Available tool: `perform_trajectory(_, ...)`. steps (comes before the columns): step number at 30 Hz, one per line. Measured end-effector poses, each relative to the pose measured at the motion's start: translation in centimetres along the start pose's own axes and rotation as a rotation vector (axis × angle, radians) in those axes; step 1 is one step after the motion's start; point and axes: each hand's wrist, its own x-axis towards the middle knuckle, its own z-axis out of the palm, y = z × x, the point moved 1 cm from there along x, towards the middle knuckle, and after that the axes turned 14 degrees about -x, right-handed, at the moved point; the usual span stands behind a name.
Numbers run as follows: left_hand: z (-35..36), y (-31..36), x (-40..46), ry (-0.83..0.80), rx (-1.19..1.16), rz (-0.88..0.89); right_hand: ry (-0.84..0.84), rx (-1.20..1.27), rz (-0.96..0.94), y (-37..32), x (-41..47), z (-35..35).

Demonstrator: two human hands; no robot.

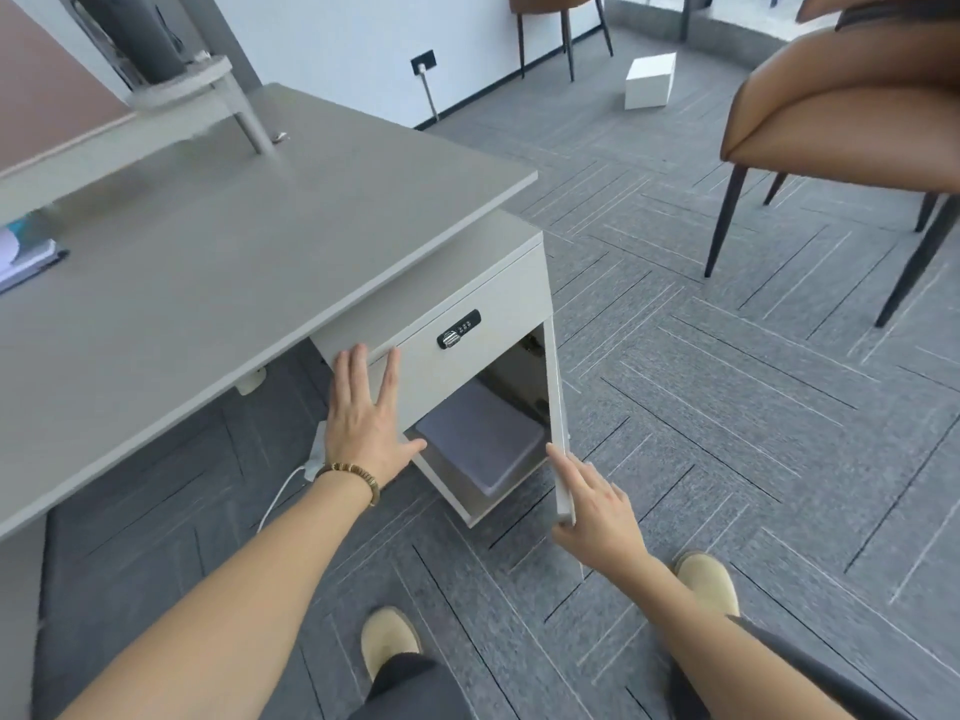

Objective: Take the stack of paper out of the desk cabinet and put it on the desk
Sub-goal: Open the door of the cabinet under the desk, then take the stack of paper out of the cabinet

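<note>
The grey desk (208, 262) carries a cabinet (498, 283) under its right end, with a locked drawer above an open compartment. Inside, on the compartment floor, a stack of paper (483, 439) lies flat and looks greyish in the shade. The cabinet door (558, 418) stands swung out toward me, seen edge-on. My right hand (597, 506) holds the door's lower edge, index finger stretched along it. My left hand (366, 413) hovers open, fingers spread, in front of the drawer's left side, its thumb near the stack's left corner. It holds nothing.
A brown chair (841, 116) stands on the right, and another at the back. A white box (649, 80) sits on the carpet beyond. Papers and a folder (26, 252) lie at the desk's left edge. A white cable (283, 491) hangs under the desk. My feet are below.
</note>
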Motion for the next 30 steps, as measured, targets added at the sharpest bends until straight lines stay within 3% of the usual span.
perform_trajectory(4, -0.4, 0.2, 0.1, 0.002, -0.028, -0.014, -0.061, -0.154, -0.024, 3.4, -0.3, -2.7)
perform_trajectory(11, -0.3, 0.7, 0.0, 0.015, -0.061, -0.035, 0.066, -0.431, -0.05, 5.6, 0.7, -6.3)
perform_trajectory(19, 0.4, 0.3, 0.1, 0.031, -0.088, -0.011, 0.103, -0.34, 0.172, 7.4, 2.8, -8.2)
perform_trajectory(30, 2.4, -0.2, 0.7, 0.153, -0.211, 0.005, -0.018, -0.53, 0.3, 7.8, 8.8, -7.0)
